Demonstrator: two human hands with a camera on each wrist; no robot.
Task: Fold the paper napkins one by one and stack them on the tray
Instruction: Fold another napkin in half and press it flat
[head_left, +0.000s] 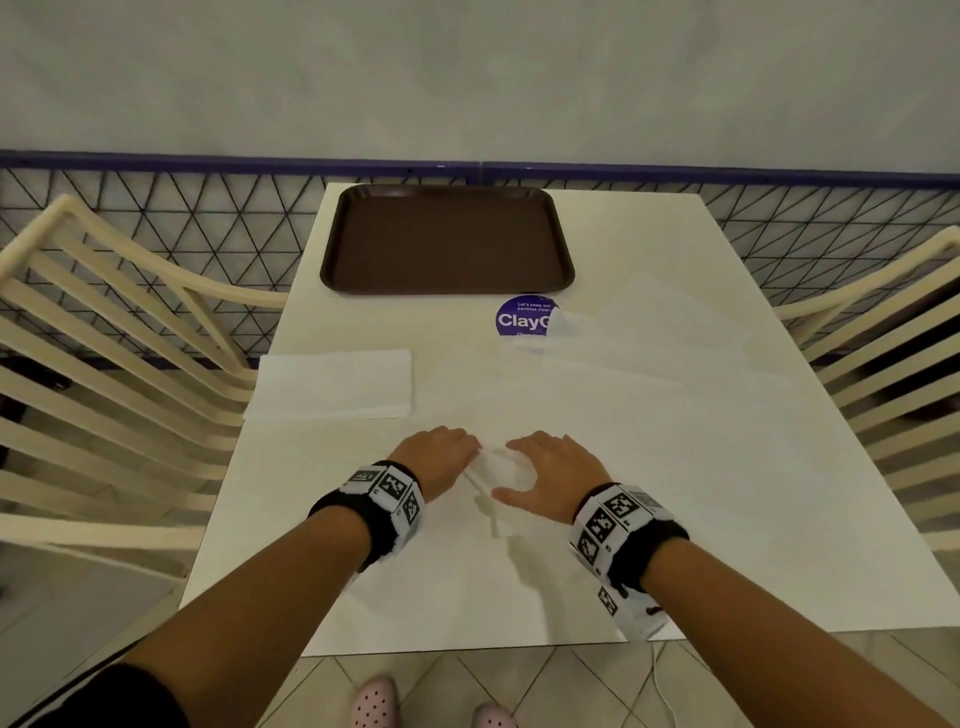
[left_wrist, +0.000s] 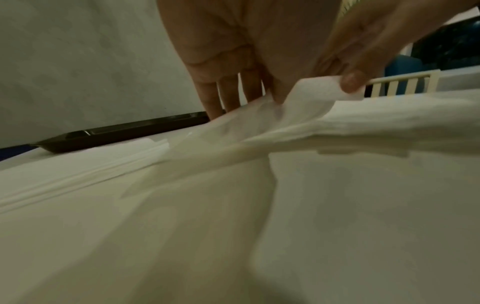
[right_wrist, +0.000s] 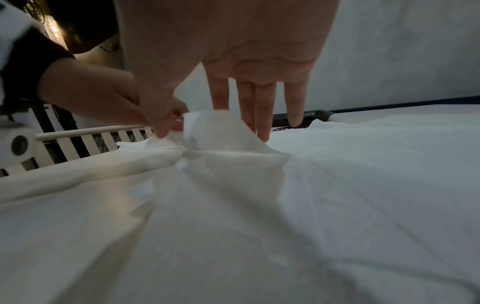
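White table (head_left: 675, 519) against grey wall, brown tray (head_left: 447, 239) at far edge, left hand (head_left: 441, 457) and right hand (head_left: 556, 475) each pinching the napkin (head_left: 496, 467) raised at table centre, other fingers extended.

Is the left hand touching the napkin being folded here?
Touching. The left wrist view shows the left hand pinching a raised corner of the napkin between thumb and fingers.
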